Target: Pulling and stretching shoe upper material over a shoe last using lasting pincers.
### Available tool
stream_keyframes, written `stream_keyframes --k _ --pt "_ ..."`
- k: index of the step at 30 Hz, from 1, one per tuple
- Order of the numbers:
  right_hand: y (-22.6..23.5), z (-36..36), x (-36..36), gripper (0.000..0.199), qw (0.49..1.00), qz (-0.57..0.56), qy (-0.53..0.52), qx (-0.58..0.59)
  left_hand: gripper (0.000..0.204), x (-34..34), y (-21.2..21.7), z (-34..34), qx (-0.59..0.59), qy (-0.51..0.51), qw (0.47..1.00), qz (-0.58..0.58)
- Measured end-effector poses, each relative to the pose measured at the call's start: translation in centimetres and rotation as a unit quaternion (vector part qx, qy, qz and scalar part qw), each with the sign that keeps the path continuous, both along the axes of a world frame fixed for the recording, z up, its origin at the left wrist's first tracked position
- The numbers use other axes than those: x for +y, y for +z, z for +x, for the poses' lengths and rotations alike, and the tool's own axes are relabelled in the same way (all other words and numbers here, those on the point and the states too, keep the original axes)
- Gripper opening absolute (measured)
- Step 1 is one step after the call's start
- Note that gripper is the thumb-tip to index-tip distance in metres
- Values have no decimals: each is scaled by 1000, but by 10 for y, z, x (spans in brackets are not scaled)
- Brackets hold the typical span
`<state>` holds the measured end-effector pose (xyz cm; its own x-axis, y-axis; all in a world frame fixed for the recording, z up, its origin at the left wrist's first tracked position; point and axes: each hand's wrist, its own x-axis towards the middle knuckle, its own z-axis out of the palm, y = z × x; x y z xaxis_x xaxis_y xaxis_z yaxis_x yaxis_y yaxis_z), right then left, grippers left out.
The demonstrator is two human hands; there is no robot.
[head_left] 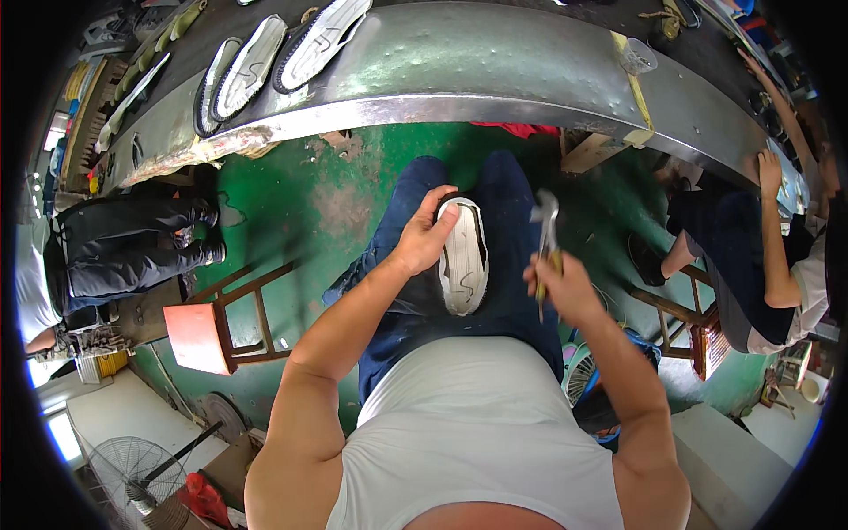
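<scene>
white singlet cloth point(477, 424) fills the 6 o'clock edge, closest of all, with both bare forearms rising out of it toward the lap. on the dark blue jeans point(415, 194) a shoe point(463, 256) lies sole up, its white sole with a dark rim running lengthwise from knee toward belly, near the centre of the view. left hand point(426, 237) is cupped narrow over the shoe's far end at its 10 o'clock side, fingers curled onto the toe, thumb along the edge, gripping it. right hand point(558, 284) sits just beside the shoe at its 3 o'clock, fist wrapped around a yellow-handled tool with a metal head point(546, 216); the metal head stands above the fist, apart from the sole, blurred.

at 12 o'clock a curved metal workbench point(459, 75) arches across; two white soles point(265, 62) lie on it at 11 o'clock. no readable package or label shows; a strip of yellow tape point(638, 93) crosses the bench at 1 o'clock. an orange stool point(208, 331) stands on the green floor point(300, 203) at 9 o'clock. another person's arm point(777, 238) hangs at 3 o'clock, and a dark-trousered person point(124, 252) sits at 9 o'clock. a floor fan point(128, 468) is at 7 o'clock.
</scene>
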<state>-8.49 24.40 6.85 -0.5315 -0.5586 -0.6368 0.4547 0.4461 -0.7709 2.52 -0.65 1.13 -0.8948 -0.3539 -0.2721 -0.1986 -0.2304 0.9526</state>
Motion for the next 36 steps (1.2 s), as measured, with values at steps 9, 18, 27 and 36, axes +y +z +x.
stream_keyframes --k 9,18,27,36 --pt "19 26 -20 29 984 -110 134 -33 50 4 7 -1 28 -68 997 -26" --pt "10 6 -31 21 978 18 206 -6 43 -5 2 -5 44 -84 978 -188" --pt "-22 27 -21 26 914 14 187 361 44 -9 0 -7 75 -104 990 -61" --pt "16 -15 -16 25 929 84 321 166 43 1 -16 -31 -70 -31 991 108"
